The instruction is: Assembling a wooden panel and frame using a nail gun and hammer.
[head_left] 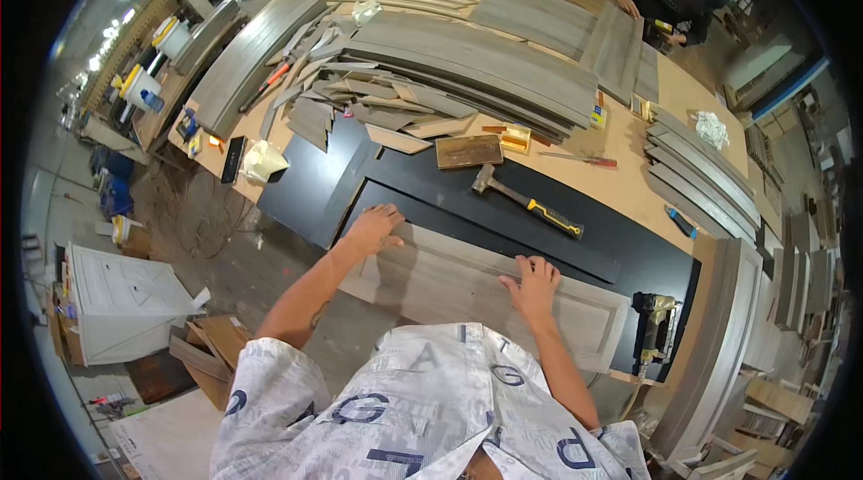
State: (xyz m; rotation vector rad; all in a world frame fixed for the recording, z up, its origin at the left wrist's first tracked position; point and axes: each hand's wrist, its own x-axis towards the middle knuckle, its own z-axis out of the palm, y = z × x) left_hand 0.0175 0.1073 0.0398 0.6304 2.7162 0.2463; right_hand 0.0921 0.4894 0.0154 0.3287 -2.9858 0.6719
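A pale grey-brown framed wood panel (449,271) lies at the near edge of the bench, partly over a dark board (620,275). At its far edge toward the left end, my left hand (376,228) grips the panel, fingers bent over the rim. Further right, my right hand (534,283) holds the same far rim with curled fingers, thumb apart on the face. Beyond the hands, a hammer (530,201) with a black and yellow handle rests on the dark board. A brown wood block (469,152) sits behind it. By the panel's right end stands a nail gun (656,327).
Scrap wood strips (387,102) pile up behind the dark board, with long planks (467,53) beyond. A screwdriver (580,159) and blue-handled pliers (680,222) lie to the right. Across the bench, a co-worker's hand (627,6) touches a board. A white cabinet (130,303) stands left.
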